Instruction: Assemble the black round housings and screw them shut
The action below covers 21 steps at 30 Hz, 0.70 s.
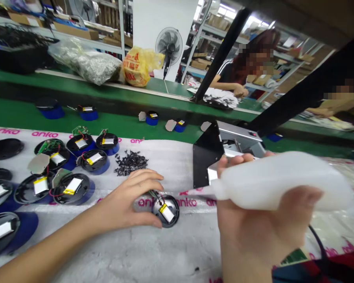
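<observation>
Left hand (126, 200) is cupped round a round black housing (166, 210) on the sheet, thumb on the rim and the other fingers curled near its far side; can't tell how firm the hold is. Housing sits just past the fingertips, with a flat battery (166, 213) and thin wires inside. Right hand (253, 224) is clenched on a white squeeze bottle (283, 181), fingers wrapped over the top, thin nozzle (196, 192) aimed at the housing. Nozzle end is blurred, so I can't tell if it touches. Progress as I read it: about ten housings to the left have batteries in them, several with wires and small green boards showing. A few more on blue bases are on the green conveyor belt (91, 127), with grey discs (170, 125) beside some. Can't see how many remain out of frame. Small black plastic bits (131, 162) are piled near the left hand. Surface is a white "anko" printed sheet (165, 165) over the bench. Black and silver machine (224, 145) stands right of center. Beyond the belt, a co-worker's arm (227, 80) reaches over dark and white sheets; fan (168, 47), yellow bag (140, 67), clear bag (87, 61), and metal shelves (208, 35) fill the room.
</observation>
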Each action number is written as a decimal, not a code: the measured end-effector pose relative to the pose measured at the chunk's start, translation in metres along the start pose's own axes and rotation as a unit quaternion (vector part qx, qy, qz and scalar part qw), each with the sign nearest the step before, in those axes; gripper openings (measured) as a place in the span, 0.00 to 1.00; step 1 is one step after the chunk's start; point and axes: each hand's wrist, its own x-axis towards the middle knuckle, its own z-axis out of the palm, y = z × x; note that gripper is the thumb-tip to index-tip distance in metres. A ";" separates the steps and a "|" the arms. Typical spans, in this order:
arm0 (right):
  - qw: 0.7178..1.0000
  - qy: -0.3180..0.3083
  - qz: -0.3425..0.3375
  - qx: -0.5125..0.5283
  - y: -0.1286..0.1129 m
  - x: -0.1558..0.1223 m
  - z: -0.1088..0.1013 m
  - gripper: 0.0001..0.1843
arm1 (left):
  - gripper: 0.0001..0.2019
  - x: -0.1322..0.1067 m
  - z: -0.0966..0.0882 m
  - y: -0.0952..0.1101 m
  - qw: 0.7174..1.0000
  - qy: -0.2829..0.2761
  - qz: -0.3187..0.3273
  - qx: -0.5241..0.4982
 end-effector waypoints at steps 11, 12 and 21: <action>0.895 0.063 0.406 0.176 0.033 0.033 0.071 0.25 | 0.21 -0.003 -0.013 -0.019 0.998 -0.047 -0.043 0.015; 0.885 0.069 0.425 0.176 0.042 0.032 0.069 0.25 | 0.20 -0.002 -0.013 -0.019 0.998 -0.041 -0.047 0.003; 0.901 0.046 0.422 0.086 0.077 0.024 0.023 0.17 | 0.08 0.001 -0.020 -0.005 0.969 0.057 -0.162 -0.177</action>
